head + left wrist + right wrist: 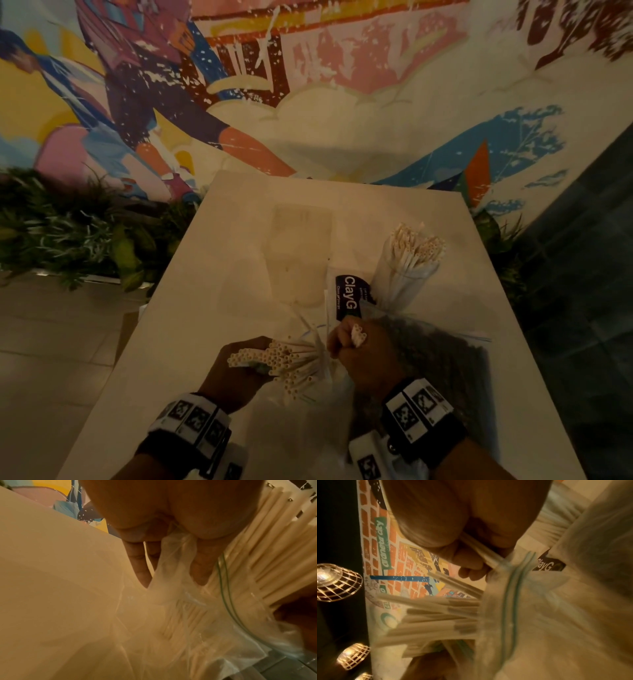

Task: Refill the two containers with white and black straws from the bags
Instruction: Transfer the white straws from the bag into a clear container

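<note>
Right hand [363,356] first: fingers clenched around a small bunch of white straws [358,335], four or so hollow round ends poking out above the fist, smooth matte paper tubes. Left hand [236,370] beside it, fingers and thumb pinching the crinkled, filmy mouth of a clear zip bag [173,566], a thin green seal line curving across the plastic. A thick fan of white straws [291,363] juts from that bag mouth between the two hands, too many to count. Just beyond the right hand lies a second clear bag [435,353], dark with black straws, and a dark label reading "ClayG" [350,296] beside it. Two clear, cylindrical containers stand further out: the right one [400,277] bristling with white straws, the left one [301,253] pale and hard to read in this dim light. All of it rests on a smooth white rectangular table [205,291]. Behind it, a colourful painted mural [239,85] fills the wall, with green plants [68,233] along its base and pale floor tiles to the left.
</note>
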A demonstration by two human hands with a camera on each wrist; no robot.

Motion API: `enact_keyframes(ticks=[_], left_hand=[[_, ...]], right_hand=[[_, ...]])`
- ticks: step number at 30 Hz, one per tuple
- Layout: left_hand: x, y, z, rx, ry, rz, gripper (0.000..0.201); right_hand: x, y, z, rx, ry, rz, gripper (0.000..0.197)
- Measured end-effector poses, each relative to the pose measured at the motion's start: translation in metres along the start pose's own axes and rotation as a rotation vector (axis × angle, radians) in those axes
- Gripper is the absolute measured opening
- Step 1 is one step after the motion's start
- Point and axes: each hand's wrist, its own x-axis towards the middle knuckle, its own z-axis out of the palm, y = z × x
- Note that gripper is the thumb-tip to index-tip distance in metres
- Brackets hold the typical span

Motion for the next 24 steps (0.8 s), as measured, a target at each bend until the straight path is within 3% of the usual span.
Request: enact_keyframes(ticks=[4,9,14,17,19,24], left_hand=[[-0.001,0.000,0.002,-0.017,0.010,0.022,0.029],[-0.001,0.004,0.004,-0.049,0.012,0.040,0.029],[-0.001,0.004,0.003,-0.036,0.005,0.022,0.029],[-0.002,0.006,0.002,-0.046,-0.003,0.004,0.024],[-0.004,0.002,0.001,-0.038,-0.009,0.008,0.024],[-0.003,-0.001,0.002,-0.093,-0.005,-0.021,0.025]], right_hand=[[-0.004,-0.010,-0.005,0.055,-0.029,-0.065,0.011],[-0.007,0.006,-0.001,-0.033,-0.075,0.009,0.040],[-0.009,0.004,0.000,-0.009,-0.034,-0.034,0.018],[-0.014,0.012,0.001,-0.083,-0.113,0.012,0.032],[-0.016,0.007,-0.003,-0.077,-0.125,-0.023,0.031],[-0.023,-0.026,-0.028,0.224,-0.143,-0.095,0.032]])
